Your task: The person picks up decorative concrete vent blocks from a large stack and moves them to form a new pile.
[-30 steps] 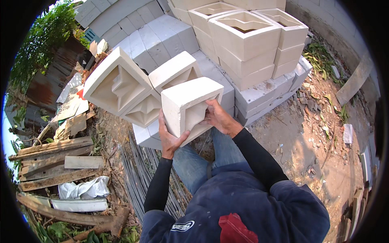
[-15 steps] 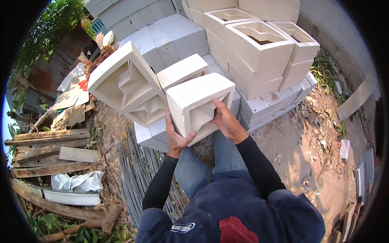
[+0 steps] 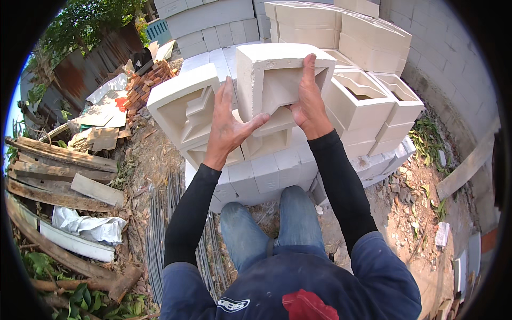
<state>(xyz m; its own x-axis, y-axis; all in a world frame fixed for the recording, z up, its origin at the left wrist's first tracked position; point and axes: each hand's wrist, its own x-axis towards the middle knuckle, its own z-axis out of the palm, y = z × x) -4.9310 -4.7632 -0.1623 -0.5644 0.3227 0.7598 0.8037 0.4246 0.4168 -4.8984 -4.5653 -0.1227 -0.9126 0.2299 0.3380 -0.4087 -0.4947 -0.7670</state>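
Note:
I hold a cream-white hollow ventilation block (image 3: 282, 52) raised over the stack in front of me, its patterned recess facing me. My right hand (image 3: 310, 101) grips its right side, thumb up over the front frame and the other fingers partly hidden. Along its lower left corner is my left hand (image 3: 226, 125), fingers stretched up beside the block and thumb across the lower edge. Just left of it stands a larger tilted ventilation block (image 3: 156, 101). Beneath the held block, more hollow blocks (image 3: 272, 141) rest on solid grey-white blocks (image 3: 266, 173).
More ventilation blocks (image 3: 354, 109) are stacked at the right, against a grey block wall (image 3: 442, 69). Steel rods (image 3: 156, 240) lie on the ground by my left leg. Further left are weathered planks (image 3: 58, 170), white sheeting (image 3: 88, 224) and a brick pile (image 3: 149, 88).
Both hands have raised the ventilation block up and away from me. My left fingers now stand straighter beside it. More of the lower blocks show, and my view has shifted.

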